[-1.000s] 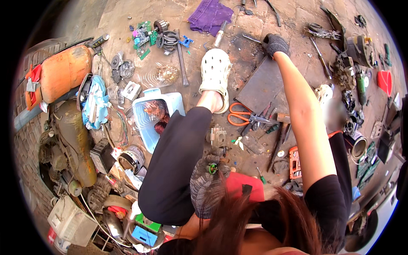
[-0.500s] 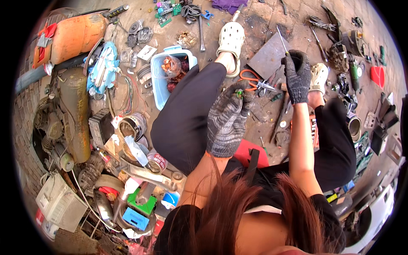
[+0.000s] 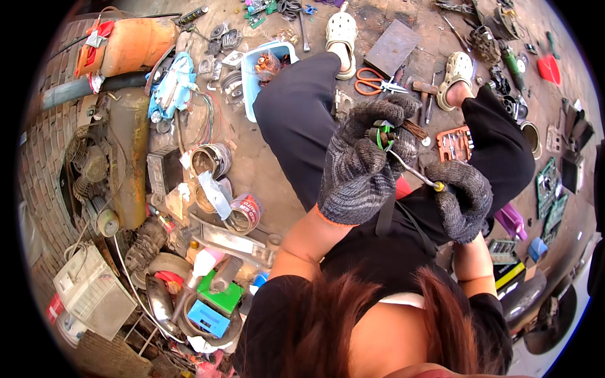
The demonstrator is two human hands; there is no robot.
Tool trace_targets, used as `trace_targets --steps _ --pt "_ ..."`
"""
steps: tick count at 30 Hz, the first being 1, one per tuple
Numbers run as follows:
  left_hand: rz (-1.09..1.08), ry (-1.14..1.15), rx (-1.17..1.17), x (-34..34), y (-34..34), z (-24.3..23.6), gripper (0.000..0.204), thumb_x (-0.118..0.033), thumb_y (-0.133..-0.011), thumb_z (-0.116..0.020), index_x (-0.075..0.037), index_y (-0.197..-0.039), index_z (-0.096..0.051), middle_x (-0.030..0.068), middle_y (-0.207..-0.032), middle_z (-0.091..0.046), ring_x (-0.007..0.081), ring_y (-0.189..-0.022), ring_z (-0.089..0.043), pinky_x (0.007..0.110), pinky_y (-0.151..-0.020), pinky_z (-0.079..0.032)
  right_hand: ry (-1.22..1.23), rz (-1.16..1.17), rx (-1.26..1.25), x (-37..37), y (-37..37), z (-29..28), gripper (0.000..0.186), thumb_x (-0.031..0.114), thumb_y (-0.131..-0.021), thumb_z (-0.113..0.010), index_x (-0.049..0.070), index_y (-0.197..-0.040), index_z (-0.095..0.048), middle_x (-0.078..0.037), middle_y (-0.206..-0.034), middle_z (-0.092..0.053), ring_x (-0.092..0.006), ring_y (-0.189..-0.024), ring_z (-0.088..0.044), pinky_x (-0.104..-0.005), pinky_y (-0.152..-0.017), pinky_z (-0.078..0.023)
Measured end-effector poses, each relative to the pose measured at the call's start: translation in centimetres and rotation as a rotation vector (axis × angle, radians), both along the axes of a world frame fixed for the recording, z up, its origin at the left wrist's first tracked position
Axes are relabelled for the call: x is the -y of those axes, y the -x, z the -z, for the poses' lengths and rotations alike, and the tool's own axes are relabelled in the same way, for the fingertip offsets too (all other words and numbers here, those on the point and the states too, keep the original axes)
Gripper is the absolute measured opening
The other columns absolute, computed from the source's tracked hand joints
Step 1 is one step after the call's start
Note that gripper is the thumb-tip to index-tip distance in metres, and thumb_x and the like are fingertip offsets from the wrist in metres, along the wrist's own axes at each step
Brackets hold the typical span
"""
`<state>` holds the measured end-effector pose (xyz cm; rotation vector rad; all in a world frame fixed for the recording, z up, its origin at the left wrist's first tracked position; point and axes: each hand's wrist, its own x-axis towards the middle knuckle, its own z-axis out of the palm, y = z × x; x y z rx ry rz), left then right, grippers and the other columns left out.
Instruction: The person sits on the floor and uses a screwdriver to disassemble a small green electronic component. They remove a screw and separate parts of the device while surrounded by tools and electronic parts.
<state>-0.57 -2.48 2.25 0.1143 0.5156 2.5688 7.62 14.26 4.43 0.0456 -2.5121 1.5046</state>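
Note:
My left hand [image 3: 360, 165], in a dark grey knitted glove, is closed around a small green and metal part [image 3: 382, 136] whose exact kind I cannot make out. My right hand [image 3: 463, 200], gloved alike, grips a screwdriver [image 3: 413, 169] by its yellow-collared handle, most of which the fingers hide. The screwdriver's thin metal shaft slants up and left, its tip at or against the green part. Reddish-brown strands [image 3: 414, 130] show beside my left fingertips; whether they belong to the part I cannot tell.
Beyond my hands lie orange-handled scissors [image 3: 372, 82], a hammer [image 3: 425, 87] and a flat metal plate [image 3: 392, 48]. An orange tool case [image 3: 455, 144] sits by my right leg. A light-blue bin [image 3: 251, 94] stands left of my left leg, near open tins [image 3: 242, 214].
My right hand has come back toward me from beside my right foot, swinging the screwdriver round to the green part. My left hand still holds that part, now nearer. The view has shifted.

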Motion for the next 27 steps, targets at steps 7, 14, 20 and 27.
trace_targets --steps 7,14,20,27 --pt "0.016 0.134 -0.059 -0.1 -2.7 -2.5 0.046 -0.026 -0.085 -0.070 -0.002 -0.119 -0.051 0.0091 -0.124 -0.053 0.0177 -0.109 -0.056 0.030 -0.090 -0.049 0.088 0.089 -0.109 0.5 -3.2 0.8 0.024 0.009 -0.071 -0.071 0.003 -0.094 -0.069 -0.013 -0.080 -0.065 -0.0273 -0.066 -0.063 -0.0325 -0.062 -0.049" --pt "0.013 0.047 -0.043 -0.3 -3.8 -3.0 0.041 -0.020 -0.086 -0.069 -0.002 -0.118 -0.052 0.0090 -0.122 -0.054 0.0178 -0.107 -0.056 0.031 -0.087 -0.051 0.068 0.060 -0.136 0.5 -4.0 0.1 0.028 0.010 -0.071 -0.072 0.004 -0.098 -0.069 -0.012 -0.078 -0.064 -0.0260 -0.066 -0.062 -0.0328 -0.062 -0.049" --pt "0.049 -0.029 -0.021 0.0 -4.3 -3.1 0.040 -0.020 -0.087 -0.068 -0.003 -0.119 -0.051 0.0100 -0.122 -0.054 0.0174 -0.106 -0.056 0.030 -0.088 -0.050 0.008 0.055 -0.218 0.9 -4.0 -0.4 0.028 0.009 -0.071 -0.072 0.003 -0.098 -0.069 -0.011 -0.077 -0.064 -0.0253 -0.064 -0.061 -0.0324 -0.061 -0.049" --pt "0.052 -0.133 -0.005 0.5 -4.5 -2.8 0.038 -0.016 -0.088 -0.066 -0.001 -0.119 -0.051 0.0117 -0.125 -0.052 0.0168 -0.109 -0.055 0.027 -0.091 -0.049 -0.062 0.055 -0.222 1.4 -4.3 -0.9 0.031 0.008 -0.069 -0.073 0.003 -0.099 -0.069 -0.010 -0.075 -0.064 -0.0225 -0.059 -0.059 -0.0310 -0.057 -0.047"
